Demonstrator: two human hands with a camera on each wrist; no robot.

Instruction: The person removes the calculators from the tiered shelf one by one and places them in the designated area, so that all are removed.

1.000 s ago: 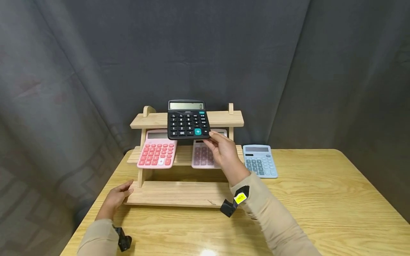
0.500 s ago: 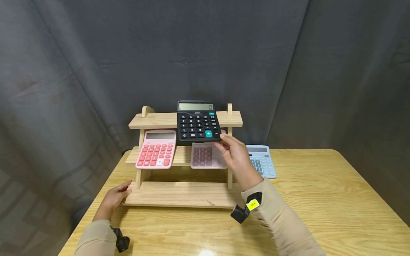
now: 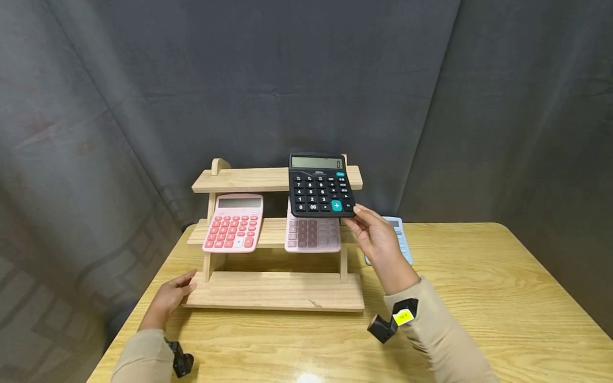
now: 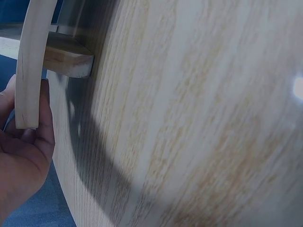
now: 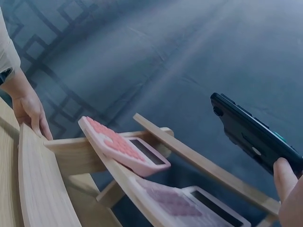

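Note:
My right hand point(image 3: 381, 242) pinches a black calculator point(image 3: 320, 186) by its lower right corner. The calculator is held up in front of the top tier at the right, its screen facing me; the right wrist view has its edge and back point(image 5: 251, 135). With my left hand point(image 3: 167, 299) I grip the left end of the bottom board of a wooden three-tier shelf point(image 3: 273, 291). In the left wrist view, thumb and fingers lie on both sides of that board point(image 4: 31, 71). On the middle tier lean a pink calculator point(image 3: 233, 223) and a pale purple calculator point(image 3: 313, 234), whose top the black one covers.
A light blue calculator point(image 3: 403, 242) lies on the wooden table point(image 3: 479, 287) right of the shelf, partly behind my right hand. A dark grey curtain point(image 3: 306, 80) hangs behind the table.
My right hand has carried the black calculator rightward along the top tier and slightly down. The left hand keeps its hold on the shelf's end.

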